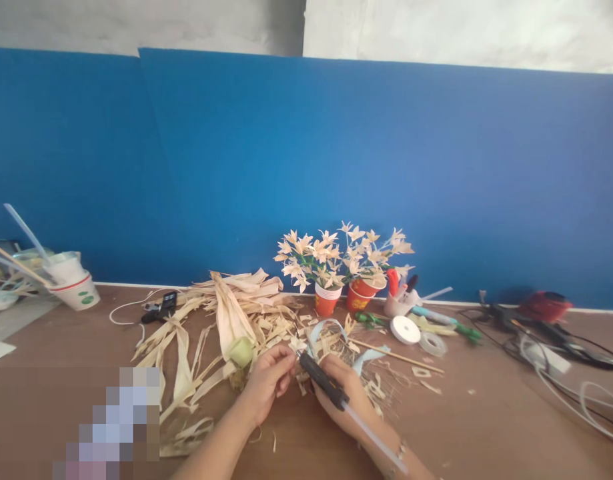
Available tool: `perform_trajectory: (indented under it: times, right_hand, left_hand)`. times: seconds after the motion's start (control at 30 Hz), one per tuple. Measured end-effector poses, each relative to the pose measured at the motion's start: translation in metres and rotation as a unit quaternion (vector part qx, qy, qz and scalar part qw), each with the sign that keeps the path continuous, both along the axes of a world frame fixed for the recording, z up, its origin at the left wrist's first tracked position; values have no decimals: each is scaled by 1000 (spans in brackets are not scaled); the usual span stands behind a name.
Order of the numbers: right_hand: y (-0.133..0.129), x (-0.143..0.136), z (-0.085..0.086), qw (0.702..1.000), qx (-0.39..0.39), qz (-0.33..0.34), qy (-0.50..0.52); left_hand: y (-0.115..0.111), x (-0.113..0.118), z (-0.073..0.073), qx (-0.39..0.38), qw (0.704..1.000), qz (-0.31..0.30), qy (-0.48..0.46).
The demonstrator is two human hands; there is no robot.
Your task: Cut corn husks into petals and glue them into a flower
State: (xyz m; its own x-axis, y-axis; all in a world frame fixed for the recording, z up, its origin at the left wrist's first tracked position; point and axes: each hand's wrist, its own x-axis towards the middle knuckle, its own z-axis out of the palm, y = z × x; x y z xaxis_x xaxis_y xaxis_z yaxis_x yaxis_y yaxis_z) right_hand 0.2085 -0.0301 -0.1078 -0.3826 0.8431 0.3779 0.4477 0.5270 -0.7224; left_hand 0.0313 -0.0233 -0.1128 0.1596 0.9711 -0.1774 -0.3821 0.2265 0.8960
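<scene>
My right hand point(347, 395) is wrapped round a black hot glue gun point(322, 379), with a long translucent glue stick point(373, 437) sticking out of its back end. The gun's tip points up and left, close to the fingertips of my left hand point(270, 381). My left hand is closed in a pinch on a small pale husk flower point(297, 343), partly hidden by the fingers. Dried corn husks point(232, 313) and husk scraps point(279, 327) lie just beyond both hands. A light blue strip point(371, 358) lies beyond my right hand.
Husk flowers point(319, 257) stand in red paper cups point(326, 303) by the blue partition point(286, 153). Right of them lie a white ribbon roll point(405, 330), a tape roll point(433, 344) and a thin stick point(396, 355). Cables point(586, 407) lie far right; white cups point(79, 293) stand left.
</scene>
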Motion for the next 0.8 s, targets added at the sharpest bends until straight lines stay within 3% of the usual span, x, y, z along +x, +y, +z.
perform_trajectory:
  times: [0.8]
  right_hand:
    - [0, 1, 1, 1000, 8, 0, 3]
  left_hand:
    - [-1, 1, 2, -9, 1000, 1, -4]
